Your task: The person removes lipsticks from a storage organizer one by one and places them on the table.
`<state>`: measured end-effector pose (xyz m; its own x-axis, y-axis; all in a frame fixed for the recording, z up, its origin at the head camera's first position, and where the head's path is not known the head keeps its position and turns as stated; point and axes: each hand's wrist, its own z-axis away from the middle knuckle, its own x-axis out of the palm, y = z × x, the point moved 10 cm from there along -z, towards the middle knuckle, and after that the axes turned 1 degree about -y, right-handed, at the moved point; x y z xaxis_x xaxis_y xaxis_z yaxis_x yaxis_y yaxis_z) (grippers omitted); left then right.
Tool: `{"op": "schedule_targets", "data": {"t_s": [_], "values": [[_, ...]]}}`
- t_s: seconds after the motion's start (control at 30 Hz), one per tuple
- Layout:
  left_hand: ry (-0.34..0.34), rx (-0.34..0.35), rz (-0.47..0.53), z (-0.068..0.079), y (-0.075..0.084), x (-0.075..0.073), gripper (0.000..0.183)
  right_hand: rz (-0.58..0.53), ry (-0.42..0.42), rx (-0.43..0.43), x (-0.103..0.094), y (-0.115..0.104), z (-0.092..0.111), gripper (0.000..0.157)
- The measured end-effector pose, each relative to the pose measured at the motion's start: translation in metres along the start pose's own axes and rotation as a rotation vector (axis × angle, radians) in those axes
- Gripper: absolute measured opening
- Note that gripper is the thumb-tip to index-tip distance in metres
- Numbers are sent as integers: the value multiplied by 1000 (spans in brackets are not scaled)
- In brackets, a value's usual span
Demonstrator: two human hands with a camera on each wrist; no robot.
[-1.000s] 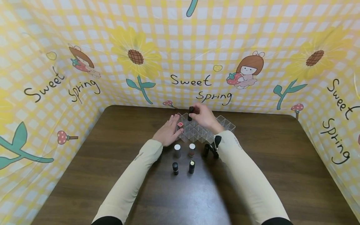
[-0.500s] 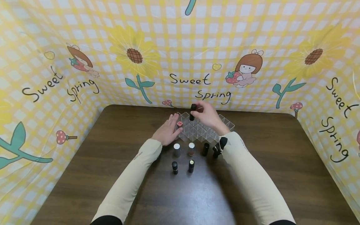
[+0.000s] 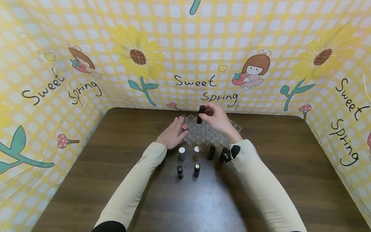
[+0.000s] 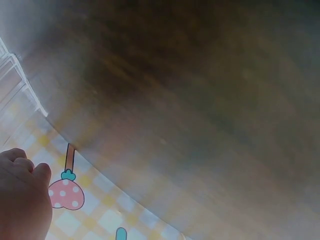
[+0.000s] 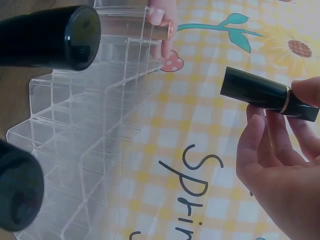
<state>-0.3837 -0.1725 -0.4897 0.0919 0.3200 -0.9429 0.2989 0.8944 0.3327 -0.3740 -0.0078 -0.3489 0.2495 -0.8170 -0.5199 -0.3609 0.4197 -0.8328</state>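
My right hand (image 3: 218,120) pinches a black lipstick tube (image 3: 201,114) between thumb and fingers, over the back of a clear compartment organizer (image 3: 204,133). In the right wrist view the same lipstick (image 5: 255,90) shows a thin gold band and points away from the palm. My left hand (image 3: 170,133) lies with straight fingers along the organizer's left side. Beside its thumb, a lipstick with a red top (image 3: 185,128) stands in a compartment at the left. The left wrist view catches only part of the left hand (image 4: 22,195) and the organizer's edge (image 4: 27,82).
In front of the organizer stand two white-topped tubes (image 3: 182,154), a black tube (image 3: 212,153) and dark items (image 3: 224,155) near the right cuff. Nearer are two more black tubes (image 3: 180,172). A yellow checked cloth (image 3: 185,58) walls the back and sides of the wooden table (image 3: 116,151).
My right hand has shifted slightly right and up, lifting the black lipstick a little higher over the organizer. The left hand has stayed against the organizer's side.
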Motion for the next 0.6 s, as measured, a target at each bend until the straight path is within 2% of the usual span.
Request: {"op": "schedule_targets", "data": {"t_s": [0.33, 0.6], "values": [[9, 4, 0, 0, 1, 0, 76, -32, 45, -85, -11, -3, 14, 31], [24, 24, -7, 4, 8, -7, 75, -78, 54, -85, -20, 2, 27, 29]]}}
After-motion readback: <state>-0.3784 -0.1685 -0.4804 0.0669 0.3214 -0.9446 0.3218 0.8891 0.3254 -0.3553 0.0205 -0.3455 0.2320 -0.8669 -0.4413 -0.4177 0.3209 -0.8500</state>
